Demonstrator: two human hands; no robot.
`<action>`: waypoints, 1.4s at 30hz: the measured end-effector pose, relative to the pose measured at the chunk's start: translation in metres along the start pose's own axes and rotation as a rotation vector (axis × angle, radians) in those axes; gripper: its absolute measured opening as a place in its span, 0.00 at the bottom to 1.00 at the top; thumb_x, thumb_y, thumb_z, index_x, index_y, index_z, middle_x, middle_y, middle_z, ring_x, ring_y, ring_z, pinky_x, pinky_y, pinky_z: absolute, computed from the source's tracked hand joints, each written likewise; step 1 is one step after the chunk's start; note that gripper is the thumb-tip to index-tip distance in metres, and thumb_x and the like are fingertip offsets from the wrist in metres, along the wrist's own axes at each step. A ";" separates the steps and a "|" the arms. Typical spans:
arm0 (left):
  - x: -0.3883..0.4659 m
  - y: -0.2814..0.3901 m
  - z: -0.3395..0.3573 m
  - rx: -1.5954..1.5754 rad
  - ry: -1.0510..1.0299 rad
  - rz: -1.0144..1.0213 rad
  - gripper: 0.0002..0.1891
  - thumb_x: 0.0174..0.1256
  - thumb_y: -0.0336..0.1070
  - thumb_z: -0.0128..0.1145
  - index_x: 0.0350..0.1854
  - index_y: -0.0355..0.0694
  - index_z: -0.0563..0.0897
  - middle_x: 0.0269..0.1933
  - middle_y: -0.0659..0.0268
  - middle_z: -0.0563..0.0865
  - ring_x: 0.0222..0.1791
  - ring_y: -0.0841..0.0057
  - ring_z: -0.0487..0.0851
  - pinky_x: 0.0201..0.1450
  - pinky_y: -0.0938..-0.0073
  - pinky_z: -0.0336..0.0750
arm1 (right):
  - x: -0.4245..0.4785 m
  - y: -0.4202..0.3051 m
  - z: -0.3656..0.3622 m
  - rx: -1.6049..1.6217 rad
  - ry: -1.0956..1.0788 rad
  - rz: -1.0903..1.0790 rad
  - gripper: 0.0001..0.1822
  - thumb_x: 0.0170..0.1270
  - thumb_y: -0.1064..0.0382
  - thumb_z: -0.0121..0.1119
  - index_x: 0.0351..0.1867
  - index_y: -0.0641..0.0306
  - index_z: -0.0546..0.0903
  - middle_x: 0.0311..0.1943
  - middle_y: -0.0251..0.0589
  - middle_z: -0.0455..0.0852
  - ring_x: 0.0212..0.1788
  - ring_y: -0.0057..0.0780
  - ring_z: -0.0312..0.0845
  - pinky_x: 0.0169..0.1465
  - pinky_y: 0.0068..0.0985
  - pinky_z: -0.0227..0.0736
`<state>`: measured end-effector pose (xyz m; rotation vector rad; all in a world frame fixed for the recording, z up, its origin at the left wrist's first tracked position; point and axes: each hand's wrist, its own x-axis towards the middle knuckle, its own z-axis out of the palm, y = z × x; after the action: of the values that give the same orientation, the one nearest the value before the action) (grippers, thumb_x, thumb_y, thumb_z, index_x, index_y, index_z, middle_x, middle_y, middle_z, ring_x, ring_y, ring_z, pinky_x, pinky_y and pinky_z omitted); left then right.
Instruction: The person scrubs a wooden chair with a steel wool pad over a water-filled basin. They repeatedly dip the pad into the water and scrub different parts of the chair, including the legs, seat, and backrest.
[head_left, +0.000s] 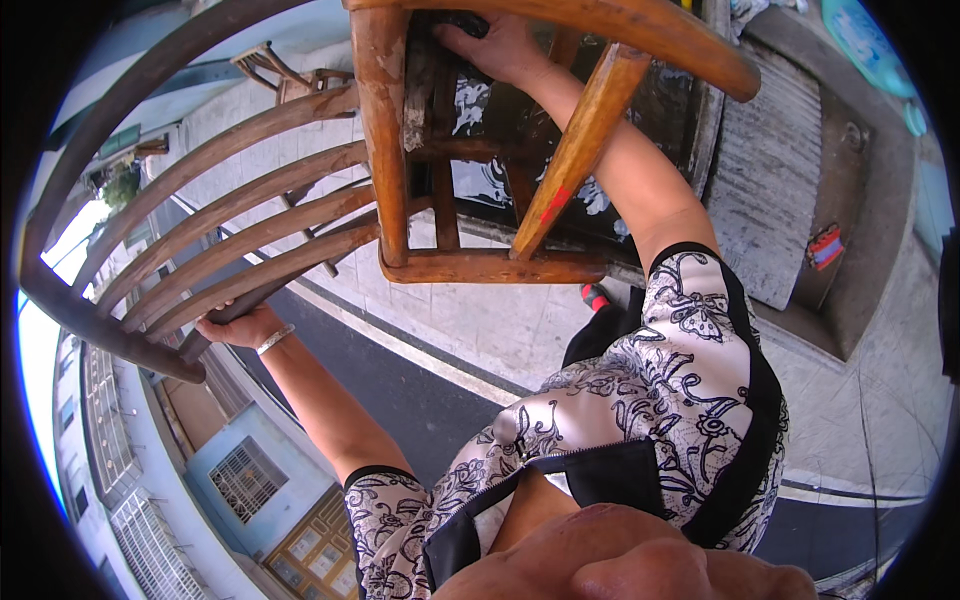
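A wooden chair (394, 150) is tilted over a dark trough of water (480, 187), its slatted part (247, 180) extending to the left. My left hand (244, 328), with a bracelet at the wrist, grips a dark wooden rail at the lower left end of the slats. Reaching through the chair's frame, my right hand (506, 49) has its fingers around a small black object (469, 24). The chair's wood partly hides that object, so I cannot tell what it is. A red mark shows on one orange-brown chair bar (555, 202).
Right of the trough lies a ridged concrete washing slab (772, 172) in a basin (840, 300), with a red and blue brush-like item (826, 246). A turquoise plastic container (870, 45) is at upper right. Another wooden chair (289, 79) stands on the pavement (442, 315) beyond.
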<state>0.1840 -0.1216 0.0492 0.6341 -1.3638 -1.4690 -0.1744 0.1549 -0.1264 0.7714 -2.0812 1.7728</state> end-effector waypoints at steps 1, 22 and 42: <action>-0.002 0.000 -0.002 -0.005 -0.002 0.001 0.16 0.62 0.58 0.55 0.30 0.50 0.80 0.25 0.76 0.82 0.25 0.83 0.79 0.33 0.75 0.80 | 0.004 0.000 0.001 -0.006 -0.011 -0.016 0.17 0.64 0.53 0.59 0.47 0.62 0.82 0.42 0.48 0.85 0.47 0.42 0.80 0.51 0.37 0.72; 0.003 -0.002 0.019 -0.102 -0.062 -0.020 0.11 0.63 0.52 0.57 0.27 0.53 0.78 0.24 0.75 0.76 0.25 0.82 0.75 0.32 0.79 0.76 | -0.141 0.077 0.082 -0.992 -1.503 -0.112 0.13 0.66 0.59 0.50 0.46 0.46 0.85 0.53 0.37 0.78 0.58 0.37 0.72 0.53 0.45 0.65; 0.003 0.003 0.018 -0.075 -0.101 -0.037 0.12 0.62 0.55 0.57 0.26 0.55 0.80 0.23 0.75 0.76 0.25 0.82 0.76 0.35 0.76 0.78 | -0.091 0.037 0.068 -0.336 -0.449 -0.001 0.23 0.54 0.61 0.62 0.55 0.50 0.79 0.53 0.46 0.75 0.52 0.46 0.76 0.49 0.41 0.77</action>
<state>0.1682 -0.1162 0.0566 0.5465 -1.3727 -1.5931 -0.1143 0.1107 -0.2197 1.1424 -2.5663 1.2750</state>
